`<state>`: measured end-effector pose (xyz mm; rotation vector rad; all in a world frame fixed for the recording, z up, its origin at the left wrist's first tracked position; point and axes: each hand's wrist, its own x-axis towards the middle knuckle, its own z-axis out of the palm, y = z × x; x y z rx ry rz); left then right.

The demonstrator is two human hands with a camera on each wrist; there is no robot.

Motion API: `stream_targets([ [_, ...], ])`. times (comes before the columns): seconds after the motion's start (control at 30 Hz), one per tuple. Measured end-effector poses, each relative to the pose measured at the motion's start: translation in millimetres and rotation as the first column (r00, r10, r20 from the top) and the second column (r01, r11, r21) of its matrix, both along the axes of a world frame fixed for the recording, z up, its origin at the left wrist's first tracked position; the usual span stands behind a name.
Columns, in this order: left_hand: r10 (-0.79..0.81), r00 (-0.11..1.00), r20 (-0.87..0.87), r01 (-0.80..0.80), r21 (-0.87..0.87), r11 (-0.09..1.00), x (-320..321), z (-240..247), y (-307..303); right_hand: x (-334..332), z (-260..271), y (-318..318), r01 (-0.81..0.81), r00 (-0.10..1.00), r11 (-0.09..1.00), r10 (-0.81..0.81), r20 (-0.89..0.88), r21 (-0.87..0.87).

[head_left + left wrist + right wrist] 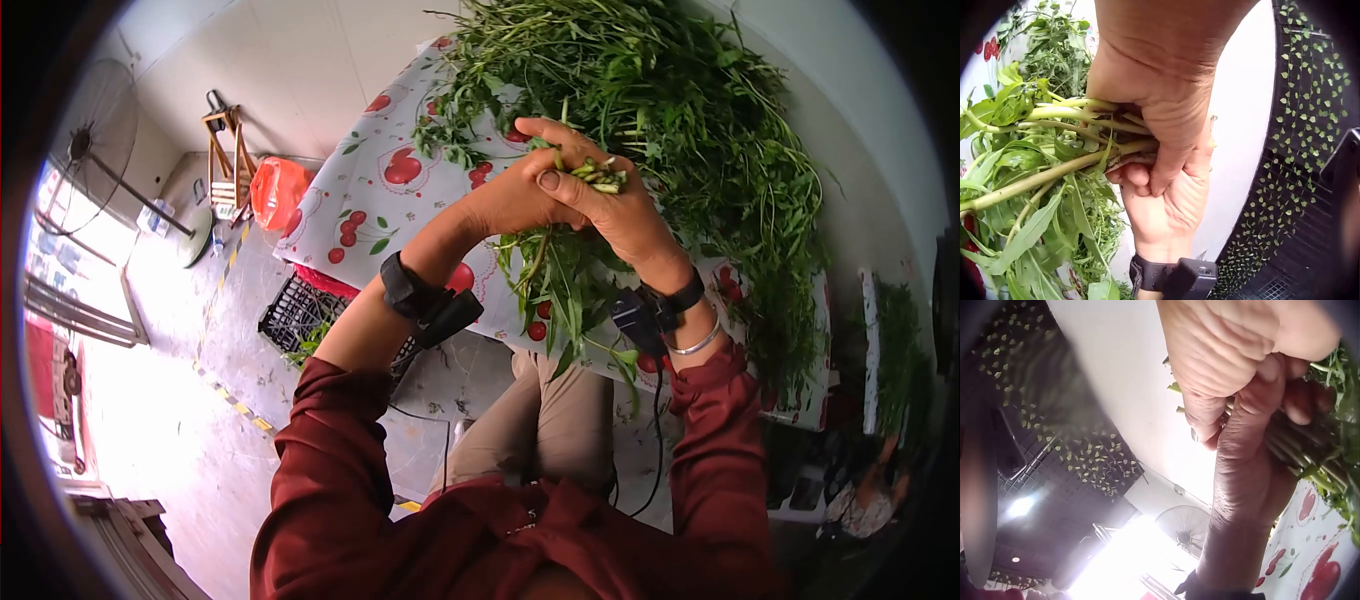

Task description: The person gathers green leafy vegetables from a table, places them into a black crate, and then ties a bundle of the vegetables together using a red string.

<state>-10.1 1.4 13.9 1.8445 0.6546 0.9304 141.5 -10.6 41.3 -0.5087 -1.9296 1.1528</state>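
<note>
Both hands are together above the table, round one bunch of green stems (607, 180). My left hand (525, 195) grips the bunch from the left, and my right hand (625, 220) holds it from the right, its thumb lying across near the cut ends. Long leaves (565, 290) hang below the hands. In the left wrist view the stems (1079, 119) run leftward out of the left hand (1160, 94), with the right hand (1169, 206) against it. The right wrist view shows the right hand (1229, 356) overlapping the left (1244, 456); some fingers are hidden.
A large heap of leafy greens (660, 90) covers the back and right of the table, whose cherry-patterned cloth (385, 205) shows at left. A black crate (295, 315) stands on the floor beside an orange-red bag (278, 193). A fan (85, 145) stands farther left.
</note>
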Motion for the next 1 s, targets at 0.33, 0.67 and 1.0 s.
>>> stream_targets([
  [0.33,0.058,0.994,-0.098,-0.058,0.008,0.998,-7.2,5.6,-7.0,-14.9,-19.0,-0.2,0.058,0.944,0.989,-0.098,-0.315,-0.136],
  [0.67,0.125,0.973,0.194,-0.224,0.668,0.71,-7.8,-6.9,2.2,-25.3,-11.0,-8.2,0.042,0.956,0.97,-0.108,-0.272,-0.238],
  [1.0,0.343,0.883,-0.32,-0.199,0.407,0.891,-42.3,6.8,-22.5,-20.5,-24.3,-3.3,0.109,0.925,0.909,-0.241,-0.293,-0.402],
])
